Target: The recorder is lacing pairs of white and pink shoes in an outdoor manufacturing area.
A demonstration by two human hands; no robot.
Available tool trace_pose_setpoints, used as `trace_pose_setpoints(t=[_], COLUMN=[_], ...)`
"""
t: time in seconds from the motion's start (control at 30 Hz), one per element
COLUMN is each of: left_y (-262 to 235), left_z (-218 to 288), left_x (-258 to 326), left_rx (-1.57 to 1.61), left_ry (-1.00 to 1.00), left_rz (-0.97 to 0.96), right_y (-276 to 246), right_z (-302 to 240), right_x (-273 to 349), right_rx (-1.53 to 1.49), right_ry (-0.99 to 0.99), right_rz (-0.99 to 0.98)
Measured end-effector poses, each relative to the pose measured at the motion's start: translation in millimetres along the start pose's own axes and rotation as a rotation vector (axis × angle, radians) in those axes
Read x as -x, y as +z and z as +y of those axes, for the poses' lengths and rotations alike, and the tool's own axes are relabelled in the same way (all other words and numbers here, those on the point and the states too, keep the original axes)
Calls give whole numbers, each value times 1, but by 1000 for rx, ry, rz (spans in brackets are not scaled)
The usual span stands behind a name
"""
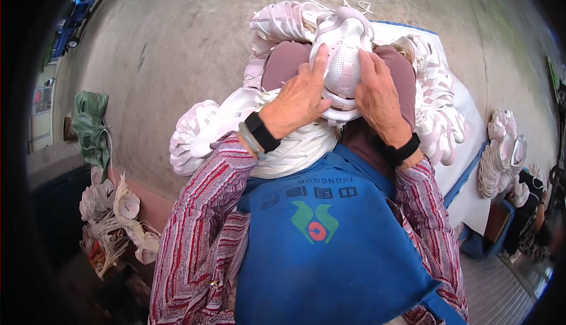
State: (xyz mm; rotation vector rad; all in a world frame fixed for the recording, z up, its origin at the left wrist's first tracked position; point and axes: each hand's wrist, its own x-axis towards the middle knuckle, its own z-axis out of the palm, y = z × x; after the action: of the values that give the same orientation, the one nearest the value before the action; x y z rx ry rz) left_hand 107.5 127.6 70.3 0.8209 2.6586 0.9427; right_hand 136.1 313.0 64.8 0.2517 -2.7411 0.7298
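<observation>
Shoe upper [342,68], white mesh with pale-pink panels, is sitting between two knees [285,65]; left hand [299,98] and right hand [379,98] are clamping their grip on its sides, partly hiding them. Stacked uppers [437,110] are crowding both knees, overlapping beyond counting; one blue apron [348,266] is draping below.

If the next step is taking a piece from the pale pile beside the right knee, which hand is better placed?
Probably the right hand: it touches the right side of the shoe upper, nearer that pile. The left hand is on the other side, farther.
</observation>
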Motion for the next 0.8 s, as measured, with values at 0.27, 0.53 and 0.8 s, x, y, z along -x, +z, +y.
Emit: trace_pose_setpoints(t=[0.27,0.53,0.8], left_y=[-16,-14,-9], left_z=[-5,-22,-14], left_x=[12,-10,6], left_rx=[-24,106,115], left_ry=[-21,57,4], left_rz=[30,100,51], right_y=[-18,21,8], right_z=[-26,-13,2], right_x=[10,0,-6], right_rx=[192,545,123], right_ry=[-54,-246,-284], right_rz=[15,12,-123])
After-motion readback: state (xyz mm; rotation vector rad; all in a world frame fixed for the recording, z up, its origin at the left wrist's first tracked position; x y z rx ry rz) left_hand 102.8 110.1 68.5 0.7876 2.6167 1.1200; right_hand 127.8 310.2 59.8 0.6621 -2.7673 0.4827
